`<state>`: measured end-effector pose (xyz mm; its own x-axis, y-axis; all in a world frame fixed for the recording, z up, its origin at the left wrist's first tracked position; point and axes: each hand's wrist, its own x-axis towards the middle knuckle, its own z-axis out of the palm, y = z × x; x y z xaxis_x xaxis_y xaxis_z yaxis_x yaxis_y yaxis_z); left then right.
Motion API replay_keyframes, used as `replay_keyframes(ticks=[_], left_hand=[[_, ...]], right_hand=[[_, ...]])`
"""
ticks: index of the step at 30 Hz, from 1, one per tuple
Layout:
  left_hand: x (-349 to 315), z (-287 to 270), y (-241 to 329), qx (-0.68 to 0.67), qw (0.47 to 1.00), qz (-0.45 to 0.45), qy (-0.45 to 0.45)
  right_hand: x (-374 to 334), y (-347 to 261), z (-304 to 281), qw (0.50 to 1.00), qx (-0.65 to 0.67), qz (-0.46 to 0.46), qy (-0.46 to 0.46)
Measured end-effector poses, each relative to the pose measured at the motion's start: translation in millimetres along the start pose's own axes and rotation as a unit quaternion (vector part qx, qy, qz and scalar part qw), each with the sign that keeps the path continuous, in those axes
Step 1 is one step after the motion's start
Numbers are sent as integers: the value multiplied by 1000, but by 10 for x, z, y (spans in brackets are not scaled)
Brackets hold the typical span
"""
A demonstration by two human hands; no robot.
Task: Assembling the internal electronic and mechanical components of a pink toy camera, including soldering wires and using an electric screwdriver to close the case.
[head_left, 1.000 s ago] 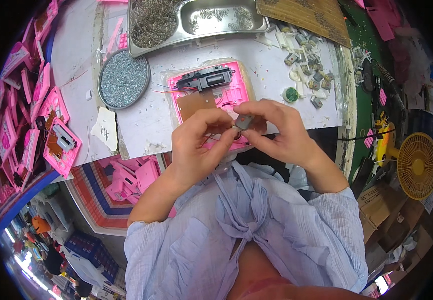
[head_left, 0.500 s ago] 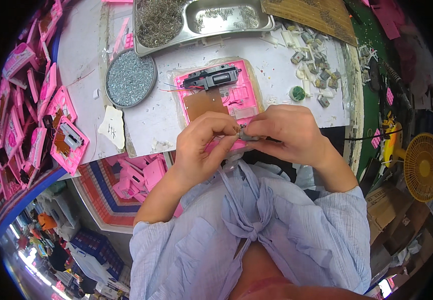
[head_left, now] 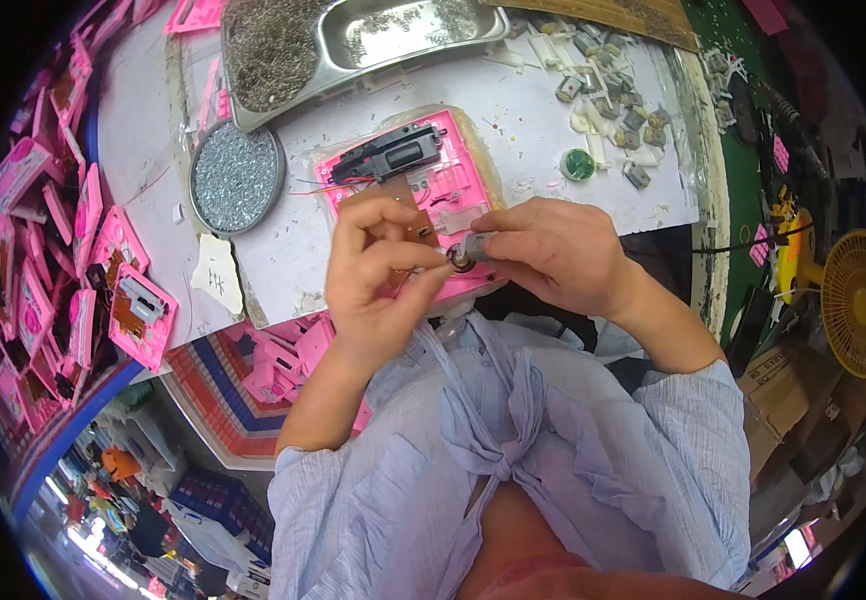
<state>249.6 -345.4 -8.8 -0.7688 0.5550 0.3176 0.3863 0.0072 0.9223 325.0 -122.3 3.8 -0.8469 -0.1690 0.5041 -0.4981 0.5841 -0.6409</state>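
State of hands: our right hand grasps a small grey motor between thumb and fingers. Our left hand has thumb and index fingertips drawn together at the motor's left end; we cannot tell whether they pinch a part of it. The motor is held above the near right part of the pink housing, which lies at the near edge of the desk.

Risks, in our judgement:
1. Drop. The motor is small and smooth-looking; if our right-hand pinch loosens, it could fall into the housing or over the near edge.
2. Strained wires. Thin wires protrude from the housing's left side, beside the black module; a sleeve or finger could snag them.
3. Stray hardware. Loose scraps lie on the desk beyond the housing, and a round tray of small metal pieces stands toward the left edge; a bump could scatter them into the housing.

Markings: we see dark handwritten strokes on a torn white scrap near the desk's near left corner, and printed lettering on a cardboard box beyond the right edge. We find no legible label on the motor.
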Motion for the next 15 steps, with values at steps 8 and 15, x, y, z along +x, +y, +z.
replay_keyframes(ticks=[8, 15], left_hand=[[395, 184, -44, 403, 909, 89, -49], [178, 45, -136, 306, 937, 130, -105]], right_hand=[[-41, 222, -179, 991, -39, 87, 89], [104, 311, 1, 979, 57, 193, 41]])
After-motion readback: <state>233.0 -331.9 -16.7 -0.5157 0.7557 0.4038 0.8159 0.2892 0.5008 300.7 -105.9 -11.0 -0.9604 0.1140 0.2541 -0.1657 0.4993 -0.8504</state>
